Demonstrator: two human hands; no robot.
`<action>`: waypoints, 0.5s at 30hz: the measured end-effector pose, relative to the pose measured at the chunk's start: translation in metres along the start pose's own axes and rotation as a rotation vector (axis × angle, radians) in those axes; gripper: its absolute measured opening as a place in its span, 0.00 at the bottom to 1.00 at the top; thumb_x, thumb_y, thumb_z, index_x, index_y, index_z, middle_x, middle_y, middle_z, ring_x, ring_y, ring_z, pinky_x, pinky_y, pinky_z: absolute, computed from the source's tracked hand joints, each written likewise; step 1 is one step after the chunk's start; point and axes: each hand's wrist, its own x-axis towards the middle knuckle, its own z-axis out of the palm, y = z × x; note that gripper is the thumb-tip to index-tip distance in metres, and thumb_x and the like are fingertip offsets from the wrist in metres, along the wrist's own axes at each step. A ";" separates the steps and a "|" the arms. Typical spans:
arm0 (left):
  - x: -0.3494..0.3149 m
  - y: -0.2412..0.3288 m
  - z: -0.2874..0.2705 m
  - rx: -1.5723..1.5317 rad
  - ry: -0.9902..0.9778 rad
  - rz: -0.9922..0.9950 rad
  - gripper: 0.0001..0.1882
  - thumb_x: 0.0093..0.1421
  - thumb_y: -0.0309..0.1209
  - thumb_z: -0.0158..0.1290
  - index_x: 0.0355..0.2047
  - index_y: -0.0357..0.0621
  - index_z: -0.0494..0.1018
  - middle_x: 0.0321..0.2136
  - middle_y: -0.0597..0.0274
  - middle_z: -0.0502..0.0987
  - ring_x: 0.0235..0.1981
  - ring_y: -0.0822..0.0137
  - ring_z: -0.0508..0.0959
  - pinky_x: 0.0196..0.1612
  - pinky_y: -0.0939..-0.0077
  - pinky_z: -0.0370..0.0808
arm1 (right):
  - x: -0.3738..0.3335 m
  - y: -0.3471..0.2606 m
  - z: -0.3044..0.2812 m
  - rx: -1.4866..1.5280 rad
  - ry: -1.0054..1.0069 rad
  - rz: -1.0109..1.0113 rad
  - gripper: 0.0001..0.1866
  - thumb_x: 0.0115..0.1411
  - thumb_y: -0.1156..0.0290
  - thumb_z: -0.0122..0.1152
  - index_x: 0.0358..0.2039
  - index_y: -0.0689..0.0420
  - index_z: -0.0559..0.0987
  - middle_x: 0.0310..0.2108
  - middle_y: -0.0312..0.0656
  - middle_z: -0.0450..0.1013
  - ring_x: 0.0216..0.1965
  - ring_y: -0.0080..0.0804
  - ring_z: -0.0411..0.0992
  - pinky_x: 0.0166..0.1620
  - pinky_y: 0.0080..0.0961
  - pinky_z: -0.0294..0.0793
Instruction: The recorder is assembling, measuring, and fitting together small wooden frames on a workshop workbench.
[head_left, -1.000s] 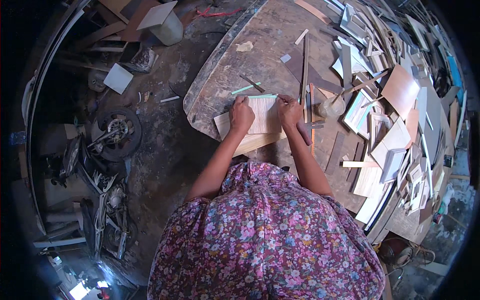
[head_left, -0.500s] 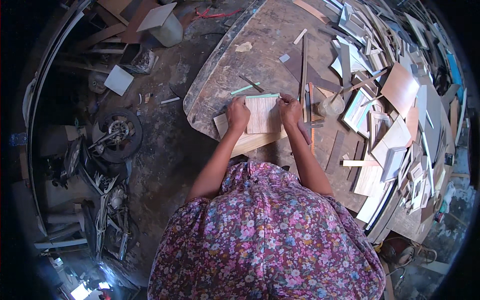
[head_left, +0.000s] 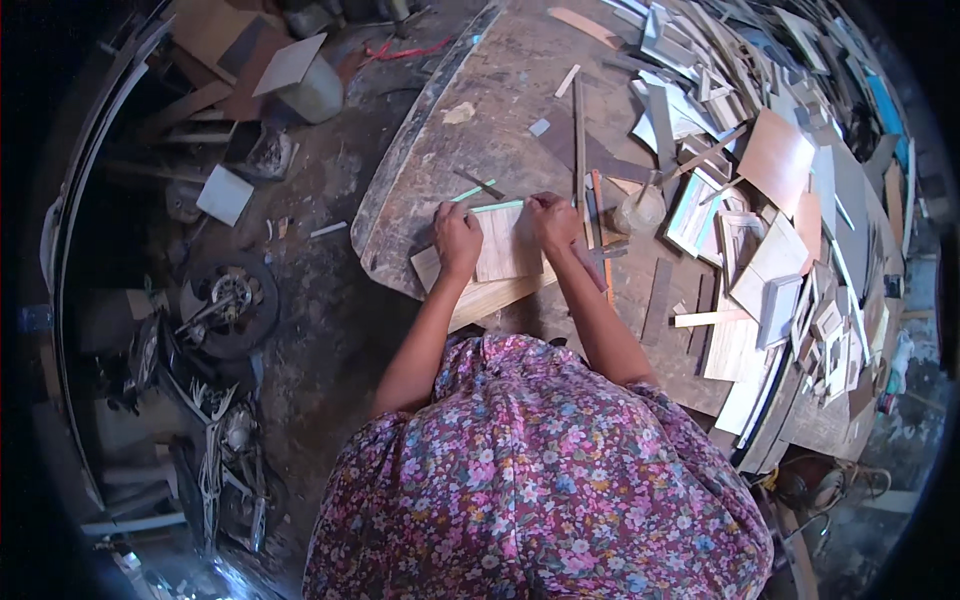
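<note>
From the head view, at the near edge of the tabletop (head_left: 425,165), holding a striped wood panel (head_left: 508,245) by its two far corners: with the left hand (head_left: 457,237) curled closed at the left corner, with the right hand (head_left: 555,222) closed and bunched at the right one. Along the panel's far edge, between both hands, a pale green strip (head_left: 497,206). Hard to tell, at this size, whether pinching strip, panel or both. Underneath the panel, jutting out to the left and nearer, a light wooden board (head_left: 492,303). Just beyond the left hand, a second green strip (head_left: 463,195), crossed by a dark stick (head_left: 488,188). Beside the right hand, partly hidden, a reddish-brown handle (head_left: 588,262); near it, a clear container (head_left: 643,210). Farther right, heaped over the tabletop, wood offcuts (head_left: 775,147) in brown, white and grey. Off to the left, on the floor (head_left: 320,280), a dark motorcycle (head_left: 213,430) and, farther away, a pale bucket (head_left: 316,92) topped with a flat board (head_left: 290,65).
</note>
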 end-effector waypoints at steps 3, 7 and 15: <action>0.002 0.021 0.003 -0.129 -0.057 -0.074 0.07 0.47 0.27 0.45 0.25 0.39 0.71 0.23 0.52 0.71 0.28 0.53 0.71 0.32 0.65 0.67 | -0.002 0.004 -0.004 0.160 0.028 -0.024 0.12 0.43 0.62 0.59 0.26 0.55 0.78 0.21 0.46 0.72 0.24 0.34 0.72 0.29 0.26 0.69; 0.011 0.032 0.025 -0.564 -0.273 -0.407 0.10 0.49 0.32 0.49 0.23 0.37 0.72 0.15 0.58 0.72 0.18 0.70 0.73 0.21 0.80 0.68 | -0.001 0.001 -0.008 0.294 0.075 -0.154 0.10 0.44 0.68 0.58 0.24 0.61 0.77 0.20 0.46 0.72 0.21 0.33 0.72 0.27 0.24 0.69; 0.023 0.069 0.037 -1.226 -0.504 -0.787 0.07 0.49 0.28 0.50 0.16 0.40 0.68 0.15 0.65 0.69 0.13 0.76 0.68 0.15 0.85 0.64 | -0.036 -0.016 -0.050 0.236 0.346 -0.507 0.05 0.42 0.76 0.56 0.24 0.58 0.74 0.23 0.44 0.69 0.24 0.39 0.69 0.27 0.28 0.67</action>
